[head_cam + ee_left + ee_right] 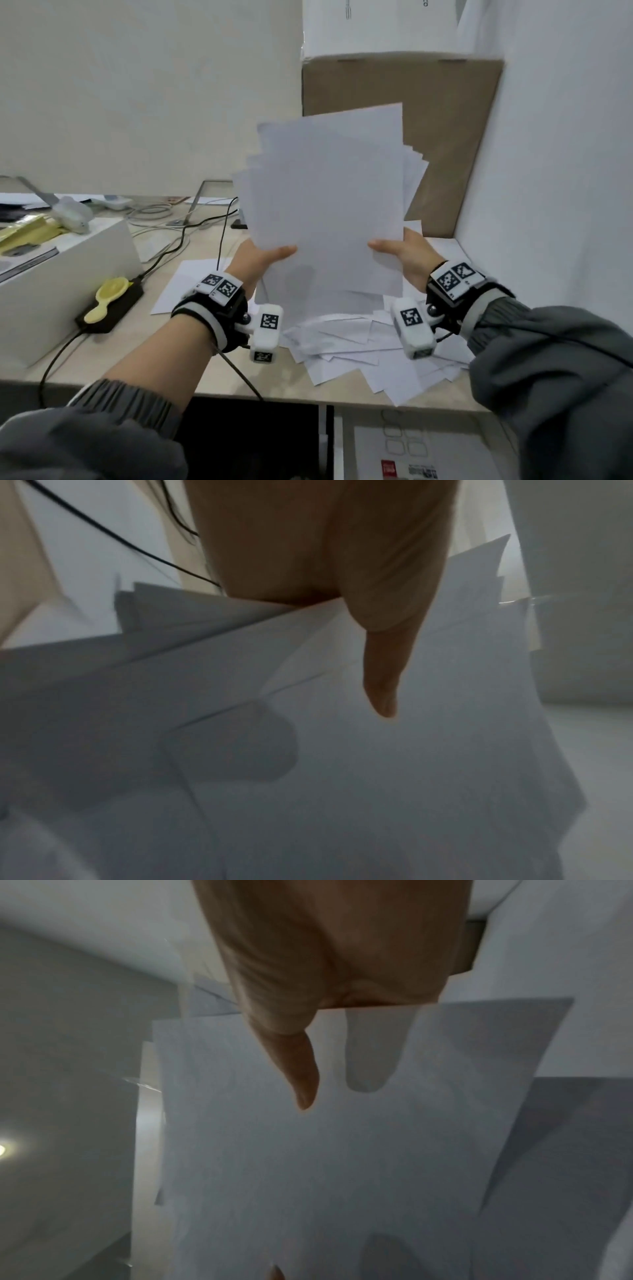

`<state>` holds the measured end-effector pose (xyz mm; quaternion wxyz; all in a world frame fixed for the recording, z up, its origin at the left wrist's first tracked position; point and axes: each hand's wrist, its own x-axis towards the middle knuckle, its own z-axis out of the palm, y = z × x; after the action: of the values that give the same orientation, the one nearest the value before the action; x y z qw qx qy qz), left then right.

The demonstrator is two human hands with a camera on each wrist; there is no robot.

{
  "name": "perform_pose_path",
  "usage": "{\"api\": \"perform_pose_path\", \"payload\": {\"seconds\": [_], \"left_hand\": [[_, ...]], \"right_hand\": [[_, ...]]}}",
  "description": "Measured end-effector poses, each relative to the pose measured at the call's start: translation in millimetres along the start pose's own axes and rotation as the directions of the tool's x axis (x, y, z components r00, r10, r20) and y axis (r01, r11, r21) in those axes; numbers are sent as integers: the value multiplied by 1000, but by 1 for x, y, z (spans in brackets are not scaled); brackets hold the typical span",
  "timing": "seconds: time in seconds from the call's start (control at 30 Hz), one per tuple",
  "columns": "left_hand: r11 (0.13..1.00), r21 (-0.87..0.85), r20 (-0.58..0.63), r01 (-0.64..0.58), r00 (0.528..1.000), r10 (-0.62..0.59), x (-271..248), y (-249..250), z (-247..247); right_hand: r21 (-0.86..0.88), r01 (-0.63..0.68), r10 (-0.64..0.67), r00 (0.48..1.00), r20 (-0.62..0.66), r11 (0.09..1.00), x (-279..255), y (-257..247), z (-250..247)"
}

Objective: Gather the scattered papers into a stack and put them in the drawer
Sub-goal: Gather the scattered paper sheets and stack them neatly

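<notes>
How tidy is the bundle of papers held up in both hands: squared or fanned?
Fanned. The held papers show staggered corners along the top and both sides, pinched between the left hand and right hand.

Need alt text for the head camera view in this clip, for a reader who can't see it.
Two hands, left hand and right hand, hold an uneven sheaf of white papers upright above a desk. More loose sheets lie scattered beneath, some overhanging the front edge. A white box and cables sit left.
</notes>
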<state>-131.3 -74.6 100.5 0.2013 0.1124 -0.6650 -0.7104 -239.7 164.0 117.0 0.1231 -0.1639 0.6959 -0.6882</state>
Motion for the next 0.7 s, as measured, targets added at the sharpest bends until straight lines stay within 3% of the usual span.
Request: {"api": "perform_pose_path", "payload": {"seconds": [0.17, 0.33, 0.43, 0.53, 0.7], "left_hand": [[998, -56, -34, 28, 999, -29, -7, -19, -2], [999, -36, -136, -6, 991, 1, 6, 1, 3], [999, -41, -82, 3, 997, -6, 12, 13, 4], [1000, 20, 5, -3, 1000, 3, 11, 12, -4], [997, 29, -20, -71, 997, 72, 6, 2, -21]], "right_hand": [[116, -31, 41, 996, -85, 993, -12, 42, 23], [54, 137, -127, 980, -153, 989, -7, 35, 39], [67, 192, -173, 960, -220, 979, 1, 30, 42], [64, 129, -112, 968, -224, 990, -5, 31, 44], [108, 16, 3, 984, -181, 994, -20, 53, 43]]}}
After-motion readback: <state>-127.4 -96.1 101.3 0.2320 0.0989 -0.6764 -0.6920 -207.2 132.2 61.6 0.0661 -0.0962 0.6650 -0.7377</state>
